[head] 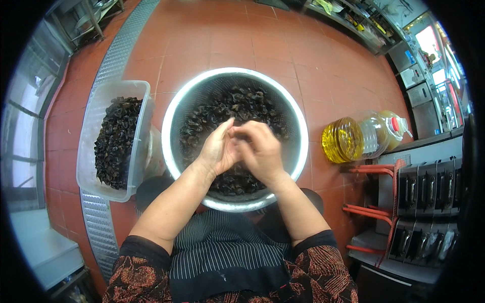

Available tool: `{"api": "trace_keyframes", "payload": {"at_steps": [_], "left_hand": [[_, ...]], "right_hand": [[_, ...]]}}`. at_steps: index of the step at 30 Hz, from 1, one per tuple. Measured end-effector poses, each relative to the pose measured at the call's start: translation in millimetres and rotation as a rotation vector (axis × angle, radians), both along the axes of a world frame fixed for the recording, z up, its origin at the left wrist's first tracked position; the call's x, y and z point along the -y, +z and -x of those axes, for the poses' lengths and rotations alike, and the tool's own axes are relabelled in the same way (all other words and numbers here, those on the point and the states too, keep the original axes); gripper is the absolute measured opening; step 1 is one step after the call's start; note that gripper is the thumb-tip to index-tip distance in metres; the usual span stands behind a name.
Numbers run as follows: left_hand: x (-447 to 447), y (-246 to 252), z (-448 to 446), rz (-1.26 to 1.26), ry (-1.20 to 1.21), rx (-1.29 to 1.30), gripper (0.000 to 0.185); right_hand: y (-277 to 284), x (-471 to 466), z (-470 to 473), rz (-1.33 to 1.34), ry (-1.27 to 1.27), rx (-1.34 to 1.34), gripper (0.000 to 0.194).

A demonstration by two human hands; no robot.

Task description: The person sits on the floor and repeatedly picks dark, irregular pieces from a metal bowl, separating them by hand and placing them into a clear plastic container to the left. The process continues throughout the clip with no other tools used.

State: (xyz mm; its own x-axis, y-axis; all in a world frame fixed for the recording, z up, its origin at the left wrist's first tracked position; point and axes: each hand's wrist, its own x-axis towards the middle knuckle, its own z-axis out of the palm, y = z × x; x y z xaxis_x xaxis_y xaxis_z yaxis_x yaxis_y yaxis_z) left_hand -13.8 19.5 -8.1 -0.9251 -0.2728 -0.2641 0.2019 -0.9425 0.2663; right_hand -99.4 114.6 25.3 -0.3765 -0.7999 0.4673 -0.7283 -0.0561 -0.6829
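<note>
A perforated metal colander [235,71] stands in front of me, close to my apron, with many dark, curled pieces that look like wood ear mushrooms [242,104] inside. Over its middle, my left hand [220,148] and my right hand [261,149] meet, their fingers bent toward each other. Motion blurs the right fingers. Whatever may be between the hands is hidden. To the left, a translucent plastic tub [93,104] contains more of the dark mushrooms [118,142], apart from both hands.
A jug of yellow oil [343,139] and another plastic jug [394,128] stand on the red tiles at right. Nearer me is a red-framed rack [394,189]. A metal drain cover [127,45] runs along the left. Shelving [350,26] borders the far right.
</note>
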Motion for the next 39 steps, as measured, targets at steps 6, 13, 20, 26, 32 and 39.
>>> {"api": "trace_keyframes", "payload": {"at_steps": [6, 13, 20, 26, 32, 39], "left_hand": [[21, 7, -5, 0.127, 0.175, 0.205, 0.026], [56, 16, -27, 0.146, 0.354, 0.211, 0.016], [53, 14, -28, 0.243, 0.294, 0.289, 0.01], [41, 21, -24, 0.49, 0.122, 0.235, 0.019], [24, 24, -18, 0.672, -0.146, 0.14, 0.027], [10, 12, -11, 1.221, 0.069, 0.365, 0.014]], "right_hand": [[-5, 5, 11, -0.002, 0.068, 0.373, 0.026], [-62, 15, 1, -0.446, 0.008, -0.286, 0.036], [-59, 20, 15, -0.499, 0.05, 0.339, 0.019], [-19, 1, 34, -0.425, 0.271, 1.234, 0.028], [-6, -10, 41, -0.428, 0.347, 1.242, 0.035], [1, -9, 33, -0.422, 0.13, 1.077, 0.032]]}}
